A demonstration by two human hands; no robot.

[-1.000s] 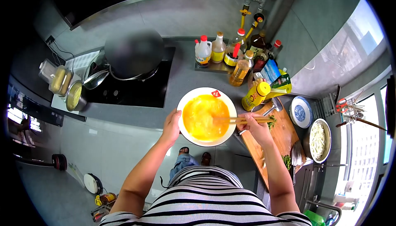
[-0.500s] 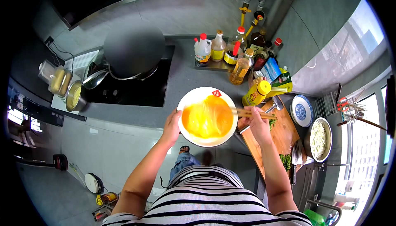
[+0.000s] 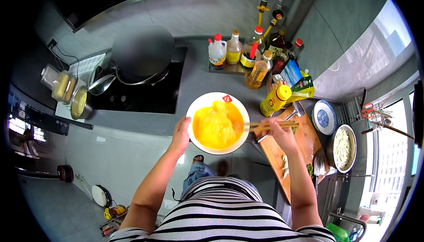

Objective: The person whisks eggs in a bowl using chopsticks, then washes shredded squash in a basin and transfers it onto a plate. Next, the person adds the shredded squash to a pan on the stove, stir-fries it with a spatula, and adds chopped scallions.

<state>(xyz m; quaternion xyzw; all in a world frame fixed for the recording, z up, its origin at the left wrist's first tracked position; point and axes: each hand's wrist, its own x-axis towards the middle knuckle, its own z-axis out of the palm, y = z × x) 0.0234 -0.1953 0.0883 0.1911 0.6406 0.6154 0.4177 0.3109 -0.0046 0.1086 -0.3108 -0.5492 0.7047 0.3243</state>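
My left hand (image 3: 181,135) grips the left rim of a white bowl (image 3: 194,106) that has a small red mark inside its far edge. Beaten egg (image 3: 217,127), yellow-orange and in motion, fills the lower part of the bowl, which is held in front of the counter's edge. In my right hand (image 3: 279,131) is a pair of wooden chopsticks (image 3: 260,125). They reach leftward over the bowl's right rim, and their tips are blurred at the egg.
A wooden cutting board (image 3: 304,141) with chopped greens and a knife (image 3: 316,167) lies at right. Beyond it stand a pot of pale strips (image 3: 342,149) and a blue-patterned plate (image 3: 324,116). A yellow bottle (image 3: 275,101) and several sauce bottles stand behind. A black wok lid (image 3: 142,52) covers the stove's back.
The bowl has shifted slightly left and toward me along with my left hand. The chopsticks and my right hand have moved, and the egg's surface has swirled into a different shape.
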